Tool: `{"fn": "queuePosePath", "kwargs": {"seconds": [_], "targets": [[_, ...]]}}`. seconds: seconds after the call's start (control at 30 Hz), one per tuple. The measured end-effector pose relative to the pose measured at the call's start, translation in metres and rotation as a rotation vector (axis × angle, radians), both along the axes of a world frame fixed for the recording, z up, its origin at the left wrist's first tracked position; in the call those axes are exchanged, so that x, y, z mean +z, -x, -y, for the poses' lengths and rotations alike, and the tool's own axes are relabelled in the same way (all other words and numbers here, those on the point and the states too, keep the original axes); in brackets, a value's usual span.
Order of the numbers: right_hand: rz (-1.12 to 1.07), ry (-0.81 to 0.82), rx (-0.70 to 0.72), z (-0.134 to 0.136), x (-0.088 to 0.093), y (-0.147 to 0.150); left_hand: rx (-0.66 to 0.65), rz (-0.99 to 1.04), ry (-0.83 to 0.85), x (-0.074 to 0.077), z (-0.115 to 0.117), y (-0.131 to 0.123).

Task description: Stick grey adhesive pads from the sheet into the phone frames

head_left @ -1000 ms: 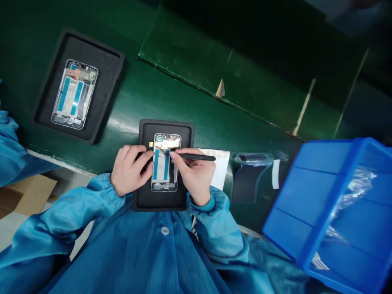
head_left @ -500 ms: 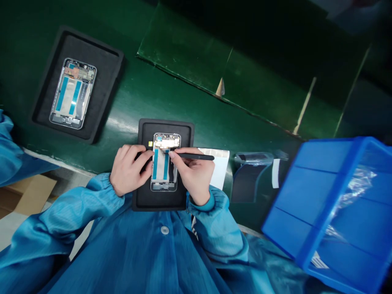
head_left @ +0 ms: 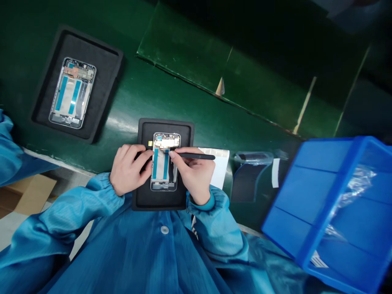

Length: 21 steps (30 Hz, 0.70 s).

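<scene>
Phone frame (head_left: 161, 165), black spudger (head_left: 197, 156) in right hand (head_left: 194, 177), left hand (head_left: 127, 169) at its edge

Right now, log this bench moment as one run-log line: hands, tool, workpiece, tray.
left hand: fingers on smartphone frame | right hand: holds black spudger at frame | frame lies in black foam tray | blue plastic bin to right

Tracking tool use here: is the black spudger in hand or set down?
In hand: the right hand pinches the black spudger over the phone frame.

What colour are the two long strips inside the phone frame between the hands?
The strips are teal blue; the head view shows them best.
</scene>
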State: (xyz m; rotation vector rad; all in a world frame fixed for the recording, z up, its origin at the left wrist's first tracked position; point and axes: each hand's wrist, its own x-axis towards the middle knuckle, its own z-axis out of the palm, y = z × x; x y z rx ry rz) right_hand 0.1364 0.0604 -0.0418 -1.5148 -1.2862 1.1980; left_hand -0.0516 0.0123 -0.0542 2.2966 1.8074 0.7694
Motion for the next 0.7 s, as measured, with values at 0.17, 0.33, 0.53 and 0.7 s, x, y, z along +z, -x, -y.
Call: {"fn": "queuePosePath", "kwargs": {"seconds": [0.17,0.33,0.53,0.7], "targets": [[0.008,0.007,-0.009,0.0004,0.0018,0.0009,-0.004,-0.006,-0.005,0.0005,-0.0004,-0.0001],[0.015,0.01,0.003,0.0006,0.0004,0.0007,-0.003,-0.004,0.004,0.0008,-0.0001,0.0],[0.056,0.006,0.023,0.0008,-0.0034,-0.0015,-0.003,-0.01,0.005,0.0014,-0.0003,-0.0001],[0.049,0.002,0.011,0.0006,-0.0018,-0.0005,-0.004,-0.006,0.001,0.0013,-0.0003,-0.0003]]}}
